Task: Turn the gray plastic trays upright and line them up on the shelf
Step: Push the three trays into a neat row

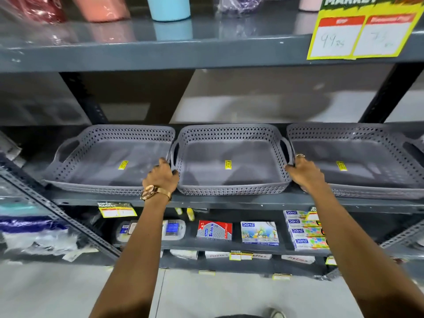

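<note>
Three gray perforated trays sit upright in a row on the shelf (229, 200). The left hand (161, 176) and right hand (302, 172) grip the middle tray (231, 161) by its side handles.

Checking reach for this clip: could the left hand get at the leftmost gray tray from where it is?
Probably yes. The left hand grips the middle tray right beside the leftmost tray, and nothing lies between them.
</note>
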The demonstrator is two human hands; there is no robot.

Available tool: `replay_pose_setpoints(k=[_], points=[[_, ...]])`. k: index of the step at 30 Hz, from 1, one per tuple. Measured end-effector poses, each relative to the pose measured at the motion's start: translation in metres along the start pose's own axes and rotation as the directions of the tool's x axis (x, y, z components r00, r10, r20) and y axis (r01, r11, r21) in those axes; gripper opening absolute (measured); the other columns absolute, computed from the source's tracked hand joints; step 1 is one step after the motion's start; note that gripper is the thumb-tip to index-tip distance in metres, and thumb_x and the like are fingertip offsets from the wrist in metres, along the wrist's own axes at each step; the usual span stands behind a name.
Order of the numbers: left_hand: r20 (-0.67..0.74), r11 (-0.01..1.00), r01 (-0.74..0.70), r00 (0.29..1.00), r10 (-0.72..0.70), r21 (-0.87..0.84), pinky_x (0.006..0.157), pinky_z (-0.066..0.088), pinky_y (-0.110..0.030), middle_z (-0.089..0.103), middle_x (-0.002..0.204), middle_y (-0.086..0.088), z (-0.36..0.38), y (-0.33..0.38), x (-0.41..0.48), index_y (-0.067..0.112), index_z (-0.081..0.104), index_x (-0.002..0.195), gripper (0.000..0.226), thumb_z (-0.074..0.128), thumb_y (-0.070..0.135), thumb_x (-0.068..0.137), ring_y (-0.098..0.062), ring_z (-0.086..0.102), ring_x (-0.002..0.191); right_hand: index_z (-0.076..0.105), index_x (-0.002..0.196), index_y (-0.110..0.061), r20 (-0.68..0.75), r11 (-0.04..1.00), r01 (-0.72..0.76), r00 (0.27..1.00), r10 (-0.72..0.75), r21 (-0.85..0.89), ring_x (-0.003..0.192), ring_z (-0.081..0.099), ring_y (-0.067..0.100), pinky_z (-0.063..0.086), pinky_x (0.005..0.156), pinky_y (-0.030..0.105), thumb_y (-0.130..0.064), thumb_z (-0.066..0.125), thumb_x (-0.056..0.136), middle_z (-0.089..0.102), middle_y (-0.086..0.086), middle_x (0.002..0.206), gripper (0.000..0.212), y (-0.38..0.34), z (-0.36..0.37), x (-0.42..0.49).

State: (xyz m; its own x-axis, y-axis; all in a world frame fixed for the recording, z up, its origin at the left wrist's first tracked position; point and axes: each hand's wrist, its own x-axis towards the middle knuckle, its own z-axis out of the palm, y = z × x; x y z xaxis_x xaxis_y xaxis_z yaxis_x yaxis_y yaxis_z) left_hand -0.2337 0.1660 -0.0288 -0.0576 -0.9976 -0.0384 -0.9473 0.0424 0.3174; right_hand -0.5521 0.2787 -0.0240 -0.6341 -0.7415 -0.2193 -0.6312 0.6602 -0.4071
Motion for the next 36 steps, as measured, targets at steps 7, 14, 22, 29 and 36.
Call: replay_pose_setpoints(k=[7,14,22,29,36], points=[[-0.051,0.997,-0.076,0.996,0.076,0.003,0.080,0.048,-0.048,0.063,0.111,-0.025,0.007,-0.001,0.009,0.007,0.041,0.127,0.037,0.047,0.025,0.095,-0.047,0.060,0.103,0.046,0.122,-0.002,-0.094,0.997,0.045,0.994,-0.050,-0.056,0.110,0.057,0.046,0.046,0.090,0.047,-0.022,0.042,0.095,0.060,0.029,0.119,0.034,0.000,0.010,0.003],[-0.120,0.993,-0.085,0.990,0.075,-0.080,0.078,0.049,-0.045,0.068,0.107,-0.024,0.010,0.014,0.034,0.015,0.049,0.126,0.037,0.050,0.031,0.092,-0.046,0.062,0.100,0.044,0.127,-0.008,-0.107,0.998,0.059,0.992,-0.060,-0.018,0.109,0.057,0.046,0.046,0.091,0.049,-0.021,0.041,0.094,0.060,0.027,0.119,0.036,-0.008,0.003,0.029],[-0.078,0.992,-0.043,0.996,0.034,-0.115,0.081,0.048,-0.045,0.065,0.109,-0.026,0.003,0.029,0.050,0.016,0.051,0.120,0.034,0.051,0.027,0.088,-0.047,0.061,0.101,0.036,0.142,-0.023,-0.080,0.999,0.033,0.996,-0.033,-0.004,0.119,0.053,0.040,0.042,0.097,0.046,-0.030,0.040,0.093,0.055,0.021,0.133,0.050,-0.015,-0.004,0.043],[-0.041,0.996,-0.037,0.999,0.033,-0.086,0.078,0.046,-0.042,0.064,0.116,-0.023,0.002,0.015,0.026,0.021,0.044,0.132,0.044,0.049,0.026,0.089,-0.045,0.059,0.105,0.049,0.126,-0.010,-0.141,0.997,0.028,0.989,-0.038,-0.070,0.113,0.057,0.042,0.043,0.093,0.048,-0.028,0.041,0.094,0.061,0.024,0.123,0.037,-0.002,0.006,0.010],[-0.028,0.995,-0.042,0.999,0.039,-0.087,0.089,0.046,-0.047,0.061,0.126,-0.020,-0.001,-0.006,-0.006,0.023,0.043,0.136,0.047,0.050,0.031,0.091,-0.043,0.058,0.112,0.040,0.129,-0.014,-0.162,0.991,0.051,0.984,-0.072,-0.127,0.109,0.059,0.043,0.043,0.088,0.047,-0.029,0.040,0.094,0.063,0.023,0.120,0.038,0.017,0.016,-0.019]])
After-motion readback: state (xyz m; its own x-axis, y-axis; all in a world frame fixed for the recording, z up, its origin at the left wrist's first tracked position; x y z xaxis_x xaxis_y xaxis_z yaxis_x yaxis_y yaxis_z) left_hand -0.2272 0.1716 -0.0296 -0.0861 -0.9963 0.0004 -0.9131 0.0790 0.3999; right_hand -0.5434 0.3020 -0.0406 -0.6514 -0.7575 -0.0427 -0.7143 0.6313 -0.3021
